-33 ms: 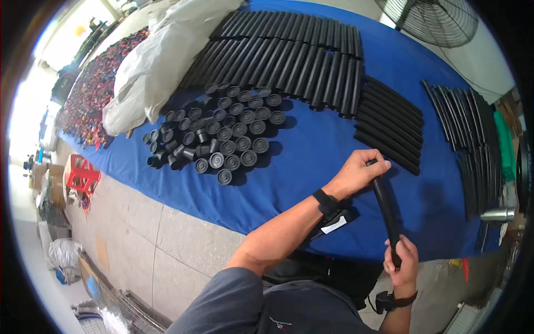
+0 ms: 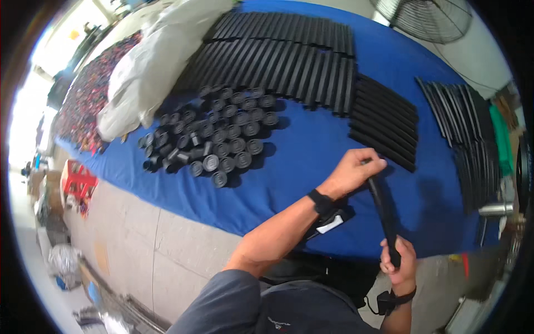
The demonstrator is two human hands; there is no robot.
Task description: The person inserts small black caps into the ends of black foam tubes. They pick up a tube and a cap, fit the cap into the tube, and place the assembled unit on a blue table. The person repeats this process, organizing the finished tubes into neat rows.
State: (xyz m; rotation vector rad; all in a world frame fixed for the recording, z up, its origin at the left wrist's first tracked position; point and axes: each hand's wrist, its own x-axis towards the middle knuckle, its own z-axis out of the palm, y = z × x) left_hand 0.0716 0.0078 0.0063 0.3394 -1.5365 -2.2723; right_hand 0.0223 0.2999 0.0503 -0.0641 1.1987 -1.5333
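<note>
A slim black tube [image 2: 382, 214], slightly bent, slants between my two hands above the near edge of the blue-covered table. My left hand [image 2: 357, 170] is closed around its upper end, thumb and fingers pinching it. Lower down and nearer my body, my right hand [image 2: 401, 260] wraps its fingers round the other end. Just beyond my left hand lies a group of similar black tubes [image 2: 384, 119], side by side. Round black caps with ringed tops [image 2: 220, 178] are clustered to the left, some upright and some tipped over.
Long rows of black tubes [image 2: 278, 67] fill the far side of the blue cloth [image 2: 300, 161]. More thin black rods [image 2: 464, 122] lie at right, beside a metal cylinder [image 2: 496, 209]. A white sack [image 2: 150, 72], a small multicoloured heap [image 2: 92, 100], a fan [image 2: 431, 19] and a red stool [image 2: 78, 179] surround these.
The whole view has shifted slightly, moving the table's contents a little to the left in the picture. Both hands keep their hold on the tube in nearly the same pose.
</note>
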